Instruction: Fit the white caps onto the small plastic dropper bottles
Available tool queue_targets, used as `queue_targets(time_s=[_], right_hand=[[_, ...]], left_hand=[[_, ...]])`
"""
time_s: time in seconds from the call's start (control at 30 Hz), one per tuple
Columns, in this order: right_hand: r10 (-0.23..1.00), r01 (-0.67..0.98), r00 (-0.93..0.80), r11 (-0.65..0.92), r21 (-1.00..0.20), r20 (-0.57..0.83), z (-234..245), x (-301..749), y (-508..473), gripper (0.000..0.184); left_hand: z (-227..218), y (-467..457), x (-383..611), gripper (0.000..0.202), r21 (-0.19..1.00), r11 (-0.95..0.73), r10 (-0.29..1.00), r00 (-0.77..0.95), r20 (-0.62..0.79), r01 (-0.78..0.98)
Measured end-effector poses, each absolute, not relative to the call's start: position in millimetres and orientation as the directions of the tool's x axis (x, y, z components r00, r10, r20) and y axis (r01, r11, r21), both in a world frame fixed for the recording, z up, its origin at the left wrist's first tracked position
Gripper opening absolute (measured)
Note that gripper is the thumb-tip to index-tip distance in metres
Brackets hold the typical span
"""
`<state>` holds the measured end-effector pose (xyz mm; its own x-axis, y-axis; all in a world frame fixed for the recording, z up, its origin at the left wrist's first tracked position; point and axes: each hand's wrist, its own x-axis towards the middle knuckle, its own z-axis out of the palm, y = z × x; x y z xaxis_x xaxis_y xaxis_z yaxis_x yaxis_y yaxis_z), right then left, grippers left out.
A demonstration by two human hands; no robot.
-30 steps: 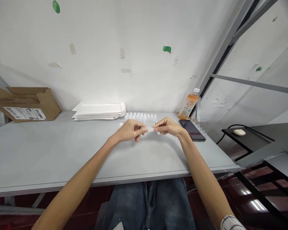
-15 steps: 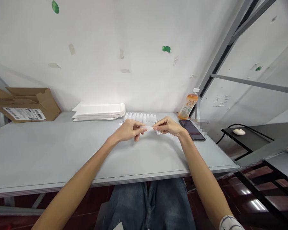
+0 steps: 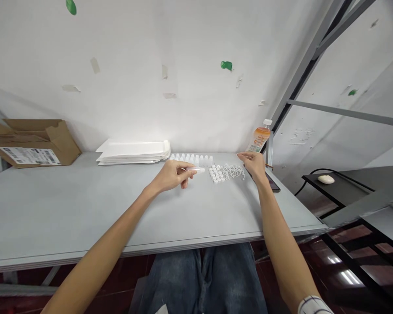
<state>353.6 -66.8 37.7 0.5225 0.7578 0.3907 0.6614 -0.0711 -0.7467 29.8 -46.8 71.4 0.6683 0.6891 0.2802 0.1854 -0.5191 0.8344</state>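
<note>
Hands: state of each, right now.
Left hand: closed, holding a small translucent plastic bottle.
Right hand: closed, holding a thin stick.

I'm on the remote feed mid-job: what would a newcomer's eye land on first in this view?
A long row of small white plastic bottles stands along the back of the grey table, with a cluster of white caps and a tangle of white loops in front at right. At centre, the left hand pinches a small translucent piece. Further left lie a stack of white paper envelopes and a cardboard box.
</note>
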Motion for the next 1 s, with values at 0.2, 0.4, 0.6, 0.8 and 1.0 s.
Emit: queue_targets(time_s=[0.2, 0.4, 0.6, 0.8, 1.0], right_hand=[[0.732, 0.741, 0.568, -0.254, -0.622, 0.377, 35, 354, -68, 0.026], [0.869, 0.827, 0.422, -0.252, -0.502, 0.26, 39, 337, -71, 0.018], [0.909, 0.866, 0.375, -0.274, -0.418, 0.182, 42, 327, -73, 0.018], [0.844, 0.849, 0.459, -0.325, -0.417, 0.277, 46, 327, -75, 0.024], [0.875, 0.577, 0.37, 0.047, -0.816, 0.312, 53, 305, -78, 0.036]], left_hand=[[72, -48, 30, 0.029, 0.825, -0.526, 0.689, 0.672, 0.271, 0.207], [72, -47, 29, 0.027, 0.816, -0.531, 0.691, 0.675, 0.26, 0.23], [73, -47, 29, 0.027, 0.81, -0.536, 0.693, 0.672, 0.261, 0.239], [71, -46, 29, 0.027, 0.808, -0.544, 0.686, 0.674, 0.275, 0.225], [68, -44, 31, 0.034, 0.809, -0.552, 0.721, 0.604, 0.34, 0.204]])
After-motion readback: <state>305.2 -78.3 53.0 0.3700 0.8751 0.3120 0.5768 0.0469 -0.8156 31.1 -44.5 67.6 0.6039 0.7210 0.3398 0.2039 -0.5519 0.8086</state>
